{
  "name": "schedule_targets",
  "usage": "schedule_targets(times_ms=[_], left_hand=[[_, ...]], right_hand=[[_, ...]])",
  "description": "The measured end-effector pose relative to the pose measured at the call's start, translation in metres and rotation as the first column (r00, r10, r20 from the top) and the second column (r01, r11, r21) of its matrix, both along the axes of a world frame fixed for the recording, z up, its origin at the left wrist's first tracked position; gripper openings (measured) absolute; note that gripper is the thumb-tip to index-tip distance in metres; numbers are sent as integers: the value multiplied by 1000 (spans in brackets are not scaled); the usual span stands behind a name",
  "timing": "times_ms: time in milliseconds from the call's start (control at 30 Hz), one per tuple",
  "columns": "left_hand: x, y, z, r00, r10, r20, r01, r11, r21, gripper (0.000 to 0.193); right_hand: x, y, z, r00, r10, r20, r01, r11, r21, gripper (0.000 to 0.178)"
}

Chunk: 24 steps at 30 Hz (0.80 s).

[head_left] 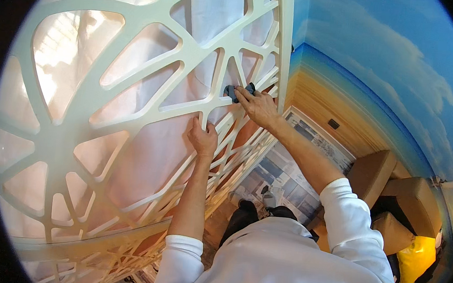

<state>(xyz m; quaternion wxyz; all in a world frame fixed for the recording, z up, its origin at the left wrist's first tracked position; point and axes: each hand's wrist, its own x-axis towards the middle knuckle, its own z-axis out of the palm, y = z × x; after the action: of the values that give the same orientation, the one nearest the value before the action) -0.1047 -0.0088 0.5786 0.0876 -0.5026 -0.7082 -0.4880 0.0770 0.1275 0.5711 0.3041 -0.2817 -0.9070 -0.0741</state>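
Observation:
A large cream-white openwork lattice screen (50, 146) stands in front of me, its branching bars framing irregular openings. My right hand (260, 108) is closed on a crumpled dark grey-blue cloth (230, 93), pressing it against a bar near the screen's right side. Lower and to the left, my left hand (203, 138) is closed round a thin bar just below a joint, with nothing else visible in it. Pale, sheer fabric (153, 159) hangs behind the openings.
A tall edge post (284, 45) bounds the screen on the right. Beyond it, a wall with a sky-and-beach mural (381, 63) carries a small dark socket (334, 124). Brown padded blocks (370, 177) and a yellow bag (418, 260) lie at the lower right. Patterned tiles (283, 170) cover part of the floor.

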Motion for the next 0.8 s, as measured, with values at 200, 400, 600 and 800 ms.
schedule_targets(times_ms=[200,400,600,800], left_hand=[[1,3,-3,991,72,-111,-68,997,42,23],[0,3,-6,995,63,-75,-60,997,40,25],[-2,2,-7,994,50,-96,-45,998,53,31],[-1,1,-5,999,33,-15,-33,999,-37,28]], right_hand=[[-36,-50,4,695,-225,-683,-219,839,-499,49],[-21,-44,50,575,-132,-807,-157,951,-268,32],[-31,-11,110,642,-56,-765,-37,994,-103,25],[-37,7,100,671,-151,-726,91,988,-121,26]])
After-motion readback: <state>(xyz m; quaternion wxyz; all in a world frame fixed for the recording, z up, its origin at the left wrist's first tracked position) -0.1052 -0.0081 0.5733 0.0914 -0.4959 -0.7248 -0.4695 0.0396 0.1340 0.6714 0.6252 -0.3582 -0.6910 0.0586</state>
